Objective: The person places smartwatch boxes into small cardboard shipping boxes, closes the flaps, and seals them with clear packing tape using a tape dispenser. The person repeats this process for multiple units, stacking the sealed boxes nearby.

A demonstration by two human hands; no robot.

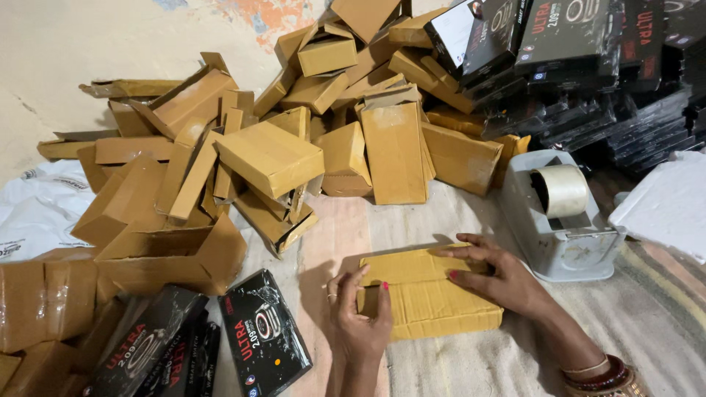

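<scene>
Lying flat, the cardboard box (426,294) runs left-right.

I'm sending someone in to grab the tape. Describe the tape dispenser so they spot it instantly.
Start at the stack of black boxes at the upper right. Just below it, on the striped cloth, stands the tape dispenser, right of the right hand. It is the only pale grey plastic block, with a roll of clear tape on top.

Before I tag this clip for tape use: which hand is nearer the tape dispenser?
Right. The right hand lies on the cardboard box just beside the tape dispenser; the left hand holds the box's far end.
</scene>
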